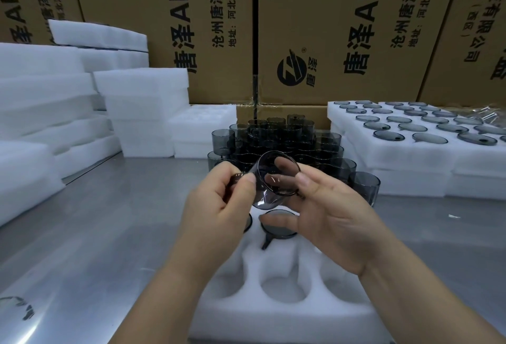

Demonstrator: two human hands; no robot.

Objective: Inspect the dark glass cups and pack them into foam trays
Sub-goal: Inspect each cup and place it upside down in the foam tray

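Inspection step; packing looks barely begun. Mid-frame, held cup (269, 179) tilted above foam tray (273, 324) at lower centre. left hand (216, 206) pinches its base end, right hand (328, 215) pinches rim, one finger seen through glass. In tray: seated cup (278, 224) in far row, second beside it half hidden by left hand; nearer wells empty. loose cups (287, 135) massed behind hands, many left. filled trays (397, 157) at right, foam stacks (142, 97) at left, cartons (315, 29) across top. Loose cups close behind tray: likely knock risk when reaching
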